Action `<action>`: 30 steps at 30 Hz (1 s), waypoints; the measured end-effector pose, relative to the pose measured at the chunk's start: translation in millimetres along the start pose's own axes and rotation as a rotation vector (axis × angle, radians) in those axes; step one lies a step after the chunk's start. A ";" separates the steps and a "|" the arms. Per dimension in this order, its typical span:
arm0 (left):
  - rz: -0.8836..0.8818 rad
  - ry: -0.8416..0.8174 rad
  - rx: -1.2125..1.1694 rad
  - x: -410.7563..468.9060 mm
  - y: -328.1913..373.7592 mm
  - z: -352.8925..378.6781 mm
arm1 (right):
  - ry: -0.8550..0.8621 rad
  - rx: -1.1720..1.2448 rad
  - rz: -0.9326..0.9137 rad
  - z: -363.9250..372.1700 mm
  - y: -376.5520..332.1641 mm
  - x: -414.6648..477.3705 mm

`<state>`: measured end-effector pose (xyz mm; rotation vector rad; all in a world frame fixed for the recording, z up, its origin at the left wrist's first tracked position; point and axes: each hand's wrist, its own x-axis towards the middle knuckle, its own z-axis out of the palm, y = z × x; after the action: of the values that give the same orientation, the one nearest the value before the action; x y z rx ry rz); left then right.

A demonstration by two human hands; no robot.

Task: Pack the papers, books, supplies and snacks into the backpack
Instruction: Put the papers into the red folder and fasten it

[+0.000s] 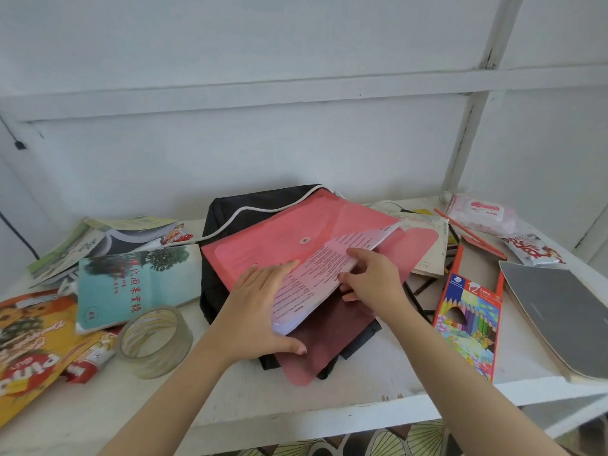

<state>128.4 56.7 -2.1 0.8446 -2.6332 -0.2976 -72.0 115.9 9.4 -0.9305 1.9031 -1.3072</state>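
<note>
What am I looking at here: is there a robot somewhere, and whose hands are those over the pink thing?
No robot: a person wears a camera on the head, looking down at their own hands. The right hand grips a stack of papers at the open pink folder, which lies on a black backpack. The left hand rests flat on the folder. Around them on the white table lie a book, a tape roll, snacks and a pencil box.

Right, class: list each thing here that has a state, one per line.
Red plastic snap folder: open, unsnapped.
Sheaf of printed papers: half inside the folder.
Orange cardboard pencil box: flap open.
Black fabric backpack: flat under the folder.
Left hand: flat on the folder.
Right hand: gripping the papers.
</note>
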 end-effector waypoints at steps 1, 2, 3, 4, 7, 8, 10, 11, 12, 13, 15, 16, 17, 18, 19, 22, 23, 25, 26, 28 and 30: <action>0.002 0.005 -0.002 -1.1 -1.0 0.4 | -0.010 -0.017 -0.013 -0.6 1.0 2.6; 0.006 0.007 -0.005 -2.2 -1.8 0.5 | -0.016 -0.046 -0.030 -1.1 1.7 5.0; 0.010 0.008 -0.007 -3.4 -3.0 0.8 | -0.016 -0.097 -0.050 -0.4 2.2 7.6; 0.017 0.009 -0.005 -4.0 -3.4 1.2 | -0.008 -0.171 -0.083 0.1 2.5 9.3; 0.032 0.009 0.000 -4.1 -3.3 1.6 | 0.031 -0.460 -0.197 3.1 2.0 14.9; 0.031 0.010 -0.001 -4.3 -3.7 1.7 | 0.046 -0.581 -0.212 4.2 0.5 15.3; 0.031 0.015 -0.003 -5.6 -5.9 1.9 | 0.071 -0.760 -0.224 7.2 -2.6 15.5; 0.032 0.017 -0.004 -6.4 -7.2 2.1 | 0.076 -0.803 -0.232 8.9 -3.2 15.1; 0.033 0.019 -0.004 -7.2 -8.6 2.3 | 0.081 -0.831 -0.244 10.8 -4.1 13.7; 0.034 0.021 -0.003 -7.6 -10.4 2.5 | 0.084 -0.851 -0.257 12.6 -4.4 11.6; 0.040 0.019 0.004 -8.4 -13.0 2.5 | 0.084 -0.883 -0.284 13.9 -5.8 6.6; 0.045 0.018 0.010 -9.3 -13.8 2.7 | 0.080 -0.898 -0.308 13.2 -6.5 4.1; 0.054 0.016 0.015 -10.2 -14.9 2.9 | 0.070 -0.912 -0.343 11.0 -7.3 1.5; 0.068 0.018 0.015 -11.7 -15.7 3.2 | 0.052 -0.920 -0.388 7.8 -7.5 -1.2; 0.076 0.026 -0.001 -13.1 -16.5 4.3 | 0.023 -0.918 -0.442 3.0 -7.1 -3.7; 0.019 0.041 -0.309 -20.0 -16.0 6.7 | -0.076 -0.845 -0.585 -17.0 -4.5 -12.0; -0.026 0.043 -0.459 -22.7 -15.9 7.1 | -0.119 -0.789 -0.621 -24.0 -2.9 -14.9; -0.151 0.060 -0.675 -27.6 -13.9 5.5 | -0.176 -0.712 -0.721 -37.2 1.0 -17.3; -0.204 0.068 -0.733 -28.7 -13.9 4.3 | -0.157 -0.714 -0.766 -42.9 3.7 -17.1; -0.253 0.084 -0.800 -29.1 -18.3 2.8 | -0.080 -0.762 -0.762 -51.5 8.2 -14.0; -0.257 0.110 -0.826 -31.4 -21.5 4.2 | -0.031 -0.802 -0.724 -57.7 10.0 -10.0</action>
<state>161.7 58.6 -20.9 0.8437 -1.9873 -1.2482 -115.5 155.2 18.3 -2.1746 2.1791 -0.8133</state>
